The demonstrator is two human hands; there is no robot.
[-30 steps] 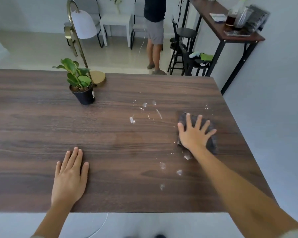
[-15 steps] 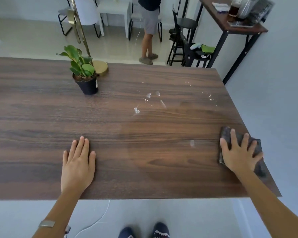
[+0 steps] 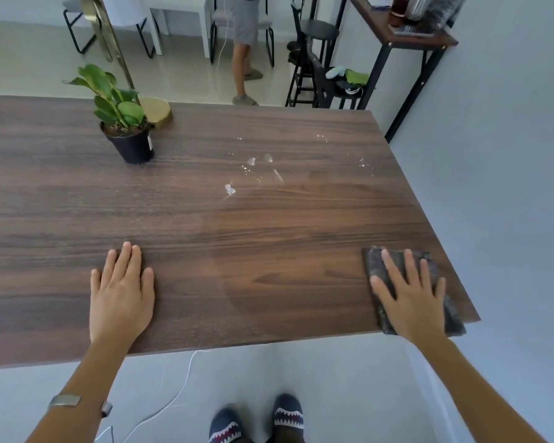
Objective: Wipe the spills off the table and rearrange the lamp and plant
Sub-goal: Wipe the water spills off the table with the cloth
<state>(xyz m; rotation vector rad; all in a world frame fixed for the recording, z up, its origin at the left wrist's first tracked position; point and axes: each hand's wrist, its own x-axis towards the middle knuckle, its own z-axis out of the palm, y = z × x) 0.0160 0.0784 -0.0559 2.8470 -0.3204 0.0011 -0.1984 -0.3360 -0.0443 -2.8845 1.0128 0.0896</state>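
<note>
A dark wood table point(image 3: 61, 206) fills the view. My right hand point(image 3: 411, 294) presses flat, fingers spread, on a dark grey cloth point(image 3: 373, 257) at the table's near right corner; part of the cloth hangs over the edge. My left hand point(image 3: 120, 292) lies flat and empty on the near left of the table. Small water spills point(image 3: 253, 167) glisten in the far middle, with tiny drops point(image 3: 362, 161) further right. A potted plant point(image 3: 125, 123) in a black pot stands far left. Just behind it is the lamp's gold base point(image 3: 157, 111) with its gold stem point(image 3: 112, 43) rising out of view.
Beyond the far edge a person point(image 3: 243, 43) stands on the floor beside chairs and a white side table point(image 3: 179, 14). A black stool point(image 3: 317, 36) and a tall dark console table point(image 3: 397, 36) stand at the back right. A white cable point(image 3: 179, 388) runs on the floor by my feet.
My right hand dragged the cloth from the middle right of the table toward the near right corner, and the drops near the front are gone. My left hand stayed flat.
</note>
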